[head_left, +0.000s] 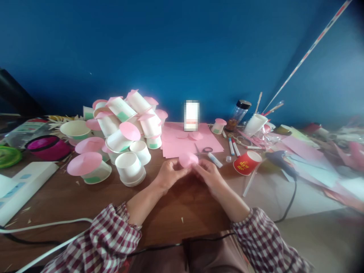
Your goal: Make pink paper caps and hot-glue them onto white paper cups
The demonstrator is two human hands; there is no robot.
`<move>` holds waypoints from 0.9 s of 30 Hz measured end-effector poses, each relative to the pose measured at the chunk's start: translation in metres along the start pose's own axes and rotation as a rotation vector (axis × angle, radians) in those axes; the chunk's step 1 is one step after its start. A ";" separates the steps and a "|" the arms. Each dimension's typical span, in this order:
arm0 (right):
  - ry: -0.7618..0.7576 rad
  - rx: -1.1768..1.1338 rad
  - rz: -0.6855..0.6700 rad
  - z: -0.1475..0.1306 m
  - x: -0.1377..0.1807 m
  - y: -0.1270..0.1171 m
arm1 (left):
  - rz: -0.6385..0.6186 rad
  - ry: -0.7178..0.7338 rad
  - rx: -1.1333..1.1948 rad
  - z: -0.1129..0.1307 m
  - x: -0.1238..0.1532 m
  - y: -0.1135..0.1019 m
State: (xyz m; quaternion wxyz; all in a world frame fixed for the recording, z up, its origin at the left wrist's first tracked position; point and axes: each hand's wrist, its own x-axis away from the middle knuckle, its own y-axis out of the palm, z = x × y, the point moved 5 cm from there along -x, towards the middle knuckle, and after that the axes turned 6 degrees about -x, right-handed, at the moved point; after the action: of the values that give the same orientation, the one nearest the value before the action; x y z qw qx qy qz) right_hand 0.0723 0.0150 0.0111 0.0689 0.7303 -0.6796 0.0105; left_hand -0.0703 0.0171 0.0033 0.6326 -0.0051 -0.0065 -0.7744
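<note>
While both hands work just in front of the pink paper sheets [170, 147], left hand [170, 175] and right hand [209, 175] pinch a pink paper disc [187, 160], thumbs and fingers clamped at its edge; it sits on no cup. Left of the sheets, piled paper cups [115, 143] mostly wear pink tops [130, 131]; white paper cups [130, 168], also left, lack them. Batch looks well along, unfinished. Some fingertips hidden; pixelated patch [191, 115] behind the sheets unreadable; paper scraps [309, 159] far right blurred.
</note>
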 end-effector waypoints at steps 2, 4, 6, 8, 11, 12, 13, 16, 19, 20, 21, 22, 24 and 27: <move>-0.010 0.005 -0.001 0.000 0.000 0.000 | 0.003 0.002 0.000 0.000 0.000 0.000; -0.019 0.012 0.000 0.000 0.000 0.000 | 0.014 -0.003 -0.008 -0.001 0.000 -0.001; -0.028 0.017 0.004 0.000 0.000 0.000 | 0.027 -0.010 -0.019 -0.002 0.000 -0.001; -0.032 0.024 0.004 0.000 0.000 0.000 | 0.030 -0.010 -0.022 -0.003 0.000 -0.001; -0.029 0.036 -0.001 -0.002 0.001 0.001 | 0.030 -0.001 -0.007 -0.004 0.000 -0.001; -0.028 0.038 -0.006 -0.002 0.001 0.001 | 0.031 -0.004 0.002 -0.005 0.000 -0.001; -0.027 0.037 -0.014 -0.003 0.002 0.002 | 0.035 -0.013 0.011 -0.005 -0.001 -0.002; -0.039 0.034 -0.055 -0.005 0.004 0.004 | 0.050 -0.057 0.038 -0.009 -0.001 -0.005; -0.054 0.042 -0.079 -0.005 0.006 0.004 | 0.041 -0.062 0.041 -0.008 -0.001 -0.005; -0.059 0.044 -0.083 -0.005 0.006 0.004 | 0.032 -0.054 0.039 -0.008 -0.001 -0.005; -0.064 0.044 -0.084 -0.005 0.006 0.004 | 0.023 -0.047 0.038 -0.006 0.000 -0.005; -0.072 0.045 -0.085 -0.004 0.006 0.004 | 0.011 -0.042 0.038 -0.005 0.000 -0.004; -0.088 0.048 -0.086 -0.004 0.006 0.004 | -0.002 -0.048 0.040 -0.003 0.001 -0.003; -0.090 0.044 -0.079 -0.003 0.006 0.005 | -0.002 -0.076 0.045 -0.001 0.001 -0.004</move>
State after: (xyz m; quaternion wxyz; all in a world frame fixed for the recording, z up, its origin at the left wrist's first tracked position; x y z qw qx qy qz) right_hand 0.0682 0.0095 0.0153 0.0224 0.7577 -0.6522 -0.0100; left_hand -0.0740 0.0167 0.0024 0.6311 -0.0203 -0.0478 -0.7740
